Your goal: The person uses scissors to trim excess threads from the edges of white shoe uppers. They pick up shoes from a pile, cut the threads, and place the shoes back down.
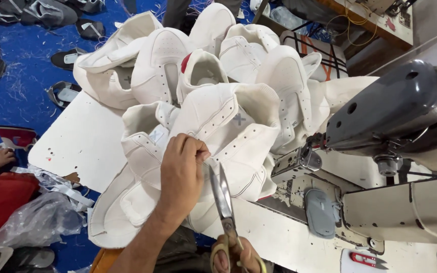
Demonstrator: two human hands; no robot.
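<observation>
Pinching a white shoe upper [228, 131] between closed fingers, the left hand [180, 174] held it on top of the pile; the right hand [233, 258], at the frame's bottom edge, gripped one pair of scissors [222, 194], blades just beside the left thumb. About eight uppers were heaped beside one sewing machine [395, 111].

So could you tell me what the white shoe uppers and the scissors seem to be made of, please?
White shoe uppers: likely leather or a synthetic look-alike, matte, with punched holes and stitched seams. Scissors: metal blades with a dull grey sheen; yellowish handles, possibly plastic, in the right hand. The left hand pinches the upper.
</observation>
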